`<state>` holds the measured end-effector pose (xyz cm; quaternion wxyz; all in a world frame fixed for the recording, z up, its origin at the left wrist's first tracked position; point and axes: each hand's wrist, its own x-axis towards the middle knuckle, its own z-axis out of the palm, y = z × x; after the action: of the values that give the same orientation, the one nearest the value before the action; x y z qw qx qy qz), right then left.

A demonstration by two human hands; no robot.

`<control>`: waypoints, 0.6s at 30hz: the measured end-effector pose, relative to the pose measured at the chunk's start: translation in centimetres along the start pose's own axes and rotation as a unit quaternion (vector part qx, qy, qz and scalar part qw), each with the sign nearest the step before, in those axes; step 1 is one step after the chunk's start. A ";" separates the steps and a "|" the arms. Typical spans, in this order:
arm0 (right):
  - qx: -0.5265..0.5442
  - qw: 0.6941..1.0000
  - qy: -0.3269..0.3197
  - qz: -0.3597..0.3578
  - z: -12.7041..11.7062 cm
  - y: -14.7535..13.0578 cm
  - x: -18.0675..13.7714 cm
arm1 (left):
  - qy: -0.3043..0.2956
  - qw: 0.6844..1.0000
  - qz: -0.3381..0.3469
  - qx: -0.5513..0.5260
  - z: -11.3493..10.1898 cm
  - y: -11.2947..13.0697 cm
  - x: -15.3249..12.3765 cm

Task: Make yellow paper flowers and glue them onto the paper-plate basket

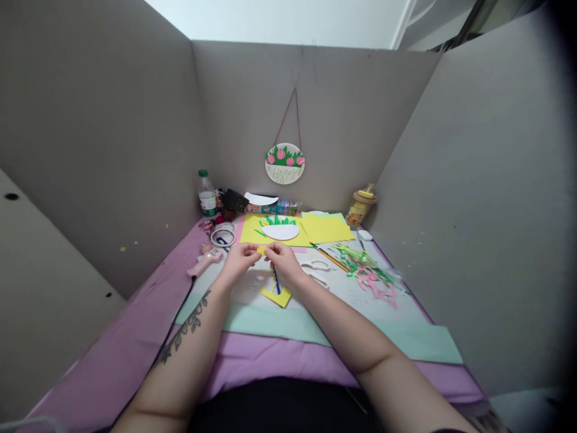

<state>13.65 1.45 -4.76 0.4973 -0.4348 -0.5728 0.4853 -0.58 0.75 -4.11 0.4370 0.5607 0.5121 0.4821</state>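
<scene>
My left hand (240, 258) and my right hand (283, 260) meet over the middle of the table, fingers pinched together on a small yellow paper piece (261, 249). A blue pen (276, 280) sticks down from my right hand. Below the hands lies a yellow paper scrap (276, 295) on the white sheet (342, 288). Farther back, a white half plate with green paper grass (280, 228) rests on a yellow sheet (252, 231).
White-handled scissors (318, 266), a pencil (329, 257) and pink and green paper scraps (372, 278) lie to the right. A bottle (207, 193), a tape roll (222, 237) and a pink tool (205, 263) sit at the left. A decorated plate (285, 163) hangs on the grey back wall.
</scene>
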 end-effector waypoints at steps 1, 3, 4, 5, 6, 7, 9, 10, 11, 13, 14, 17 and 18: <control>-0.002 1.000 0.001 0.000 0.0 0.0 0.0 | 0.000 1.000 0.000 -0.001 0.0 0.0 0.0; -0.005 1.000 0.000 0.001 0.0 0.0 0.0 | -0.001 1.000 0.000 -0.004 0.0 0.0 0.0; -0.006 1.000 -0.001 0.000 0.0 0.0 0.0 | -0.004 1.000 0.001 -0.006 0.0 0.0 0.0; -0.008 1.000 -0.003 -0.002 0.0 0.1 0.0 | -0.008 1.000 0.002 -0.006 0.0 -0.1 0.0; -0.009 1.000 -0.004 -0.005 -0.1 0.1 0.1 | -0.013 1.000 0.003 -0.006 0.0 -0.1 0.0; -0.011 1.000 -0.005 -0.007 -0.1 0.2 0.1 | -0.018 1.000 0.004 -0.006 0.0 -0.3 0.1; -0.016 1.000 -0.005 -0.012 -0.1 0.4 0.1 | -0.024 1.000 0.007 -0.006 0.1 -0.6 0.2; -0.016 1.000 -0.006 -0.013 -0.1 0.5 0.2 | -0.024 1.000 0.010 -0.006 0.2 -0.7 0.3; -0.013 1.000 -0.007 -0.013 -0.1 0.6 0.2 | -0.021 1.000 0.012 -0.007 0.2 -0.9 0.4; 0.003 1.000 -0.013 -0.007 -0.1 0.8 0.3 | -0.010 1.000 0.013 -0.012 0.3 -1.1 0.5; 0.017 1.000 -0.017 0.000 -0.2 0.9 0.4 | -0.007 1.000 0.010 -0.016 0.3 -1.2 0.5; 0.074 0.996 -0.031 0.023 -0.4 1.0 0.6 | -0.019 0.999 -0.008 -0.037 0.2 -1.1 0.4; 0.097 0.994 -0.038 0.028 -0.4 0.9 0.7 | -0.027 0.999 -0.015 -0.044 0.1 -1.0 0.3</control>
<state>14.01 2.32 -5.57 0.5012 -0.3819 -0.5293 0.5681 -0.63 1.14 -5.11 0.4826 0.5460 0.4865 0.4820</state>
